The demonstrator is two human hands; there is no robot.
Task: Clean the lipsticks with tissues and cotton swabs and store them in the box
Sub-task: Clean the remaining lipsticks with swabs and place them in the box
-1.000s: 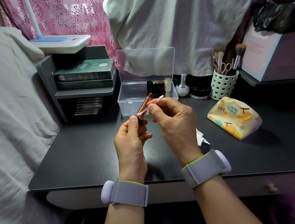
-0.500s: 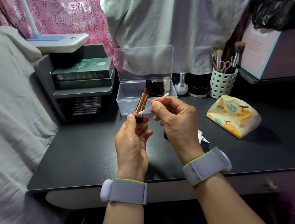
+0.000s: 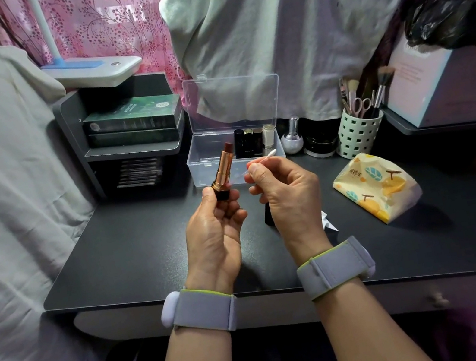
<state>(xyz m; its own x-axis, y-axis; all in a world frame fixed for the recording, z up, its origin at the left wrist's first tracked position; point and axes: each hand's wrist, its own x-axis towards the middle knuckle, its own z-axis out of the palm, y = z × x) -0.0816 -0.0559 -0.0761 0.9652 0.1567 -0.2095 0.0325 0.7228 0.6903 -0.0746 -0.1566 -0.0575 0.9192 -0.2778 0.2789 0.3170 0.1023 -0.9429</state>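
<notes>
Above desk (image 3: 135, 255): uncapped rose-gold lipstick (image 3: 222, 168).

An open lipstick (image 3: 223, 167) with a rose-gold tube, black base and dark brownish-red bullet stands nearly upright, leaning slightly right, its base held in the left hand (image 3: 215, 232) above the dark desk. Just to its right, a white cotton swab (image 3: 260, 162) lies almost level, pinched in the right hand (image 3: 288, 193), one tip pointing toward the tube (whether it touches is unclear). Behind them, at the far side, sits a clear plastic box (image 3: 235, 152), lid raised, with several dark and gold lipsticks (image 3: 252, 141) standing in its right half. A patterned tissue pack (image 3: 377, 186) lies to the right.
</notes>
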